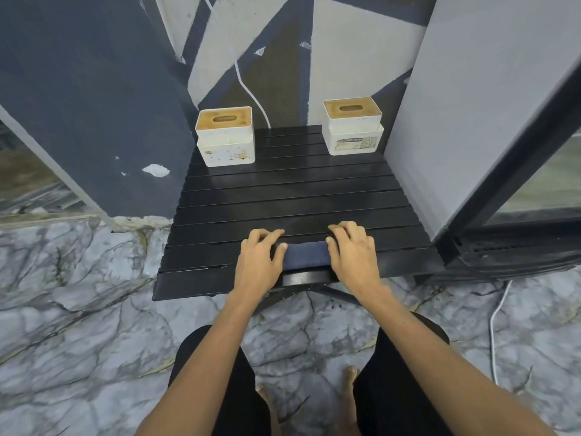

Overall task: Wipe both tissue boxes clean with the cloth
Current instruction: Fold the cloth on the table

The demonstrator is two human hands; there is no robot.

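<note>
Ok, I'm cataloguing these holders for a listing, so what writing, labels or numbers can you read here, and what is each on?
"TISSUE HOLDER" (likely reading; small and blurred): on the label on the front of the right tissue box.
The rest of that label: too blurred to read.
Left tissue box: brown stains only, no text visible.
Cloth, black slatted table, walls and floor: no writing.

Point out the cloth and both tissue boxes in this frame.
cloth [306,253], head view, middle of the folded dark fabric.
left tissue box [229,152], head view, stained front wall.
right tissue box [353,141], head view, labelled front wall.
</note>
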